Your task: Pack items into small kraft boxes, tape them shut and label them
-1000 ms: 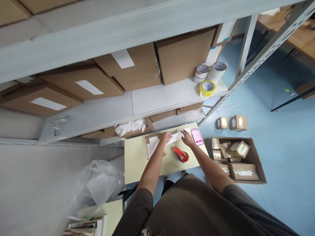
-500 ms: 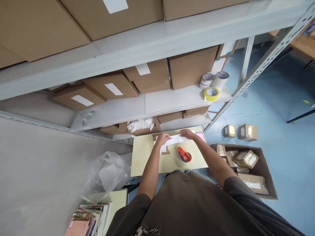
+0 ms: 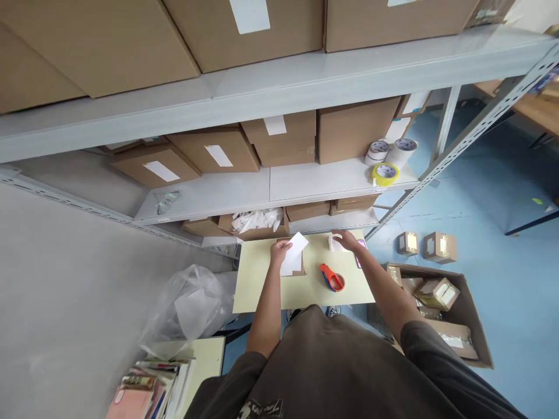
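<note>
My left hand (image 3: 279, 251) pinches a white paper slip (image 3: 299, 242) over the table's left half. Beneath it lies a small flat cardboard piece (image 3: 300, 266), partly covered by white paper (image 3: 287, 266). My right hand (image 3: 348, 240) is at the table's far right, fingers apart and curved, just above more white paper (image 3: 337, 244); whether it touches that paper is hard to tell. A phone (image 3: 360, 254) lies partly behind the right wrist. Nearer to me rests an orange and blue tape dispenser (image 3: 332, 278) with a roll in it.
Behind the pale yellow table (image 3: 257, 297) rises a grey metal shelf (image 3: 305, 177) with cardboard boxes and tape rolls (image 3: 385, 174). At right on the floor stands a large open carton (image 3: 474, 314) of taped parcels. A clear plastic bag (image 3: 187, 302) and a stack of papers (image 3: 140, 390) are at left.
Both hands were on one white slip; now they are apart. The slip has gone left with my left hand, while my right hand has let go. The view has shifted slightly.
</note>
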Tool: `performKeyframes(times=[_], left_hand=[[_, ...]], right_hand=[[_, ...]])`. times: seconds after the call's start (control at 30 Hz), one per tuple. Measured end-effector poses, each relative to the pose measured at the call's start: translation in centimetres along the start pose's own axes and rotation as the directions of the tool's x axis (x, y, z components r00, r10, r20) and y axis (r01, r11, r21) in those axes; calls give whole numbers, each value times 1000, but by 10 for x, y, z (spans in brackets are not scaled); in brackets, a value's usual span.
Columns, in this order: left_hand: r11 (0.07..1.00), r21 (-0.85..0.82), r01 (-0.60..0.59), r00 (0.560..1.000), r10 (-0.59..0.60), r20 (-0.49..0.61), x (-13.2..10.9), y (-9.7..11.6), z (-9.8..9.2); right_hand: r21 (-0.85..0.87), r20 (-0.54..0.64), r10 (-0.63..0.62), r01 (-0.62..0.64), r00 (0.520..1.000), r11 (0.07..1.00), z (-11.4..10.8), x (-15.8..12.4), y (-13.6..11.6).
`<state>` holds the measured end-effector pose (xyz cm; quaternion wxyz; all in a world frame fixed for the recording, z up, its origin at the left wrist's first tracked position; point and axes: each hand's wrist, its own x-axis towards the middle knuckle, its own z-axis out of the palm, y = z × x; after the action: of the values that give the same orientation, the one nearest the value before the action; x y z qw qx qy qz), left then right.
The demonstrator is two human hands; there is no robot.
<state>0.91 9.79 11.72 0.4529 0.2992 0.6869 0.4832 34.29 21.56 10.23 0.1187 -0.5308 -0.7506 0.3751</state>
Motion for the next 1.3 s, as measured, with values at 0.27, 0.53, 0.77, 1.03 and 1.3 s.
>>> performKeyframes(times=[0.27, 0.53, 0.77, 1.03, 1.3], left_hand=[[933, -352, 77, 986, -125, -114, -31, -21, 11], [912, -382, 149, 987, -113, 115, -67, -24, -35], [969, -244, 35, 993, -6, 118, -77, -19, -88], [947, -319, -49, 989, 91, 119, -92, 2, -100], [982, -189, -27, 942, 88, 325, -105, 0, -97]], right_hand=[[431, -6, 49, -42, 999, 901, 74, -48, -98], [647, -7, 67, -47, 998, 761, 146, -87, -182], [690, -38, 145, -79, 989, 720, 143, -100, -215], [716, -96, 136, -26, 986, 697, 150, -130, -236], [729, -209, 189, 24, 959, 684, 128, -131, -222]])
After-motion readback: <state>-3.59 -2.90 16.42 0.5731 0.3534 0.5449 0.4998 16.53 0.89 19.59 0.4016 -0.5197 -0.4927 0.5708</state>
